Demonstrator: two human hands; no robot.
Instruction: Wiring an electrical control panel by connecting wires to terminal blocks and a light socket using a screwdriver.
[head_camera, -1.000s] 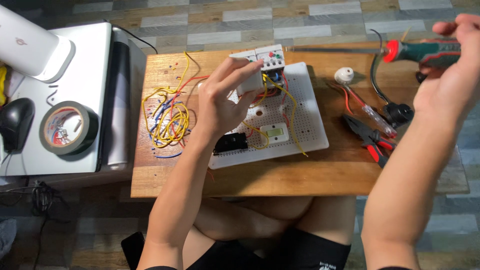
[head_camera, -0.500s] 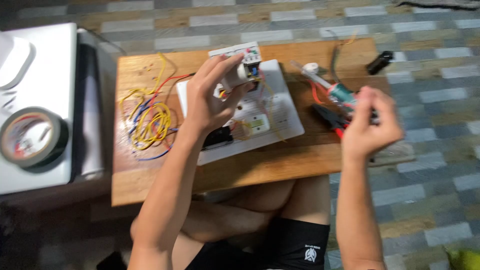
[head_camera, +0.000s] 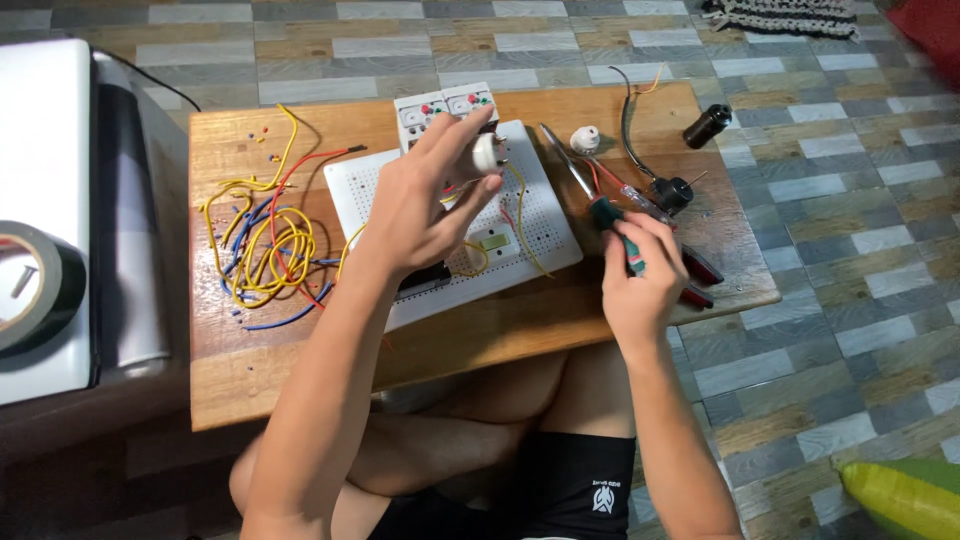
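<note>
In the head view, we see the left hand (head_camera: 420, 215) pinching a small white round plastic fitting (head_camera: 486, 155) above the white perforated plastic board (head_camera: 545, 235), centre frame. The right hand (head_camera: 640, 285) is clenched on a green-handled screwdriver (head_camera: 610, 222) (tip toward upper left). On the wooden worktop (head_camera: 300, 370), the tip could snag loose yellow wires (head_camera: 262, 245) or slip off the fitting.

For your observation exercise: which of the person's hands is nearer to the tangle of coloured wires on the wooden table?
Left. The left hand is over the white perforated board, just right of the coloured wires. The right hand grips a screwdriver beyond the board's far edge.
</note>
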